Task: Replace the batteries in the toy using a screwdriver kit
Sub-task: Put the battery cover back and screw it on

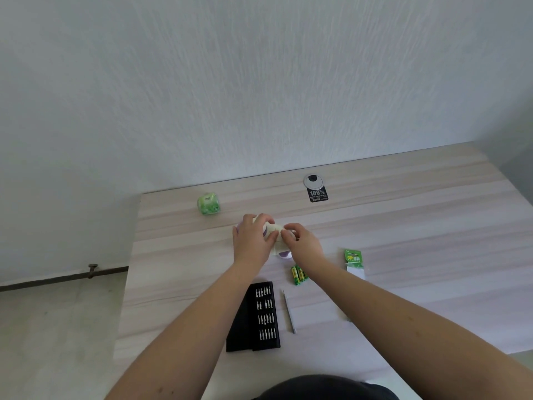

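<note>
1. Both hands hold the toy (274,232) at mid-table: the left hand (250,238) curls round its left side, while the right hand (302,244) pinches at its top with curled fingertips.
2. Green batteries (298,275) lie just near of the toy, right of centre.
3. Nearer still, the open black screwdriver kit (259,317) sits left of a thin screwdriver (289,311).
4. An opened battery pack (354,262) lies to the right.
5. A green tissue pack (208,204) rests far left on the wooden table (418,226).
</note>
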{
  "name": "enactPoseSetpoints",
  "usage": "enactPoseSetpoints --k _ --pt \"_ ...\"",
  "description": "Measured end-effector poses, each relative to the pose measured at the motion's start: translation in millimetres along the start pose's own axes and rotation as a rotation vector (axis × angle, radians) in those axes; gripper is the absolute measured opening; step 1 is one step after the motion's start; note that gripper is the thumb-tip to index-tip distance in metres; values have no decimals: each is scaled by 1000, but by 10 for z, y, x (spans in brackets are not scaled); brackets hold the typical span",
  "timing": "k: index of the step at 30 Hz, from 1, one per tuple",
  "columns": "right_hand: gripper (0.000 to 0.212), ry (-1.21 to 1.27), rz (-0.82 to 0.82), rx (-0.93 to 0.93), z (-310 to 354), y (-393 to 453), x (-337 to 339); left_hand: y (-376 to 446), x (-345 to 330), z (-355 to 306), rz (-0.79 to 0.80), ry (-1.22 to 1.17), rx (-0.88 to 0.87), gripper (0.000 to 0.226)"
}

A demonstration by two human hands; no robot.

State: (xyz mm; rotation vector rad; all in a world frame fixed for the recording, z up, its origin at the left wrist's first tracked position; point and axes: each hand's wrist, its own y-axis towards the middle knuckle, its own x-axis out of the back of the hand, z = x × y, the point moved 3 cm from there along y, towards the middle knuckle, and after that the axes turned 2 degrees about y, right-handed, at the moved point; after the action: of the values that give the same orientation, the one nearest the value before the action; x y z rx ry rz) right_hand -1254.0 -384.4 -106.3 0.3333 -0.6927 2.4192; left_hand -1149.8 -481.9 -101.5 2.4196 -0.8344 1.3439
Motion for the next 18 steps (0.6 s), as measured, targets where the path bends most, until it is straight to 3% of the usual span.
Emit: enactPoseSetpoints --k 6,9,18 --pt "32 113 71 -119 -80 4 -36 78 122 51 148 71 -123 24" --pt "31 192 116 -170 -105 44 -39 85 139 56 207 67 -127 42" --pt "42 131 203 -123 -6 100 -84 18 217 131 261 59 -195 79"
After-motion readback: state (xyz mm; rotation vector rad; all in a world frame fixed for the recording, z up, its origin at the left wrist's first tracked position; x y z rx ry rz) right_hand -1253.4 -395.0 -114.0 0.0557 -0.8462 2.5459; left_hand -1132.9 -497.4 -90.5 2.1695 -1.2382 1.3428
